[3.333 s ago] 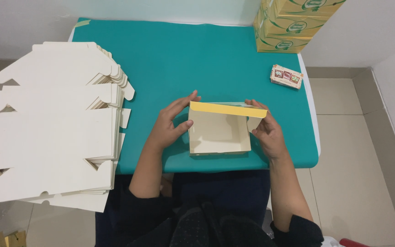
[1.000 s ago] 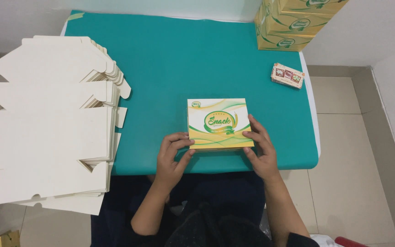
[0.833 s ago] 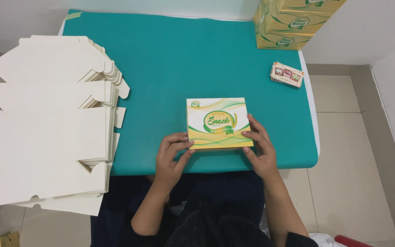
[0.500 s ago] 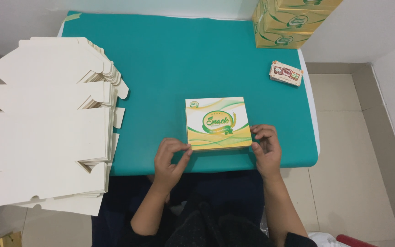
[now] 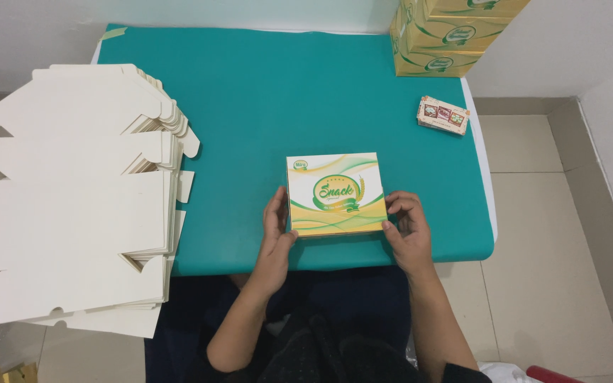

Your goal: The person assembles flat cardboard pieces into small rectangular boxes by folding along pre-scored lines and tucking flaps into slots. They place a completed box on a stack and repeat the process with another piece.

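Observation:
A closed square carton [image 5: 335, 193], white, green and yellow on its lid, lies flat near the front edge of the teal table [image 5: 264, 99]. My left hand [image 5: 276, 230] presses against the carton's left front corner, fingers along its side. My right hand [image 5: 408, 225] holds the right front corner, fingers curled at its edge. Both forearms reach up from the bottom of the head view.
A tall stack of flat, unfolded white carton blanks [image 5: 65, 198] fills the left side, overhanging the table. Finished yellow-green cartons [image 5: 448, 32] are piled at the back right corner. A small printed packet [image 5: 443, 115] lies near the right edge.
The carton, open with its inside showing at first, now lies closed with its printed lid up. Since a second ago my hands have slid slightly toward its front corners.

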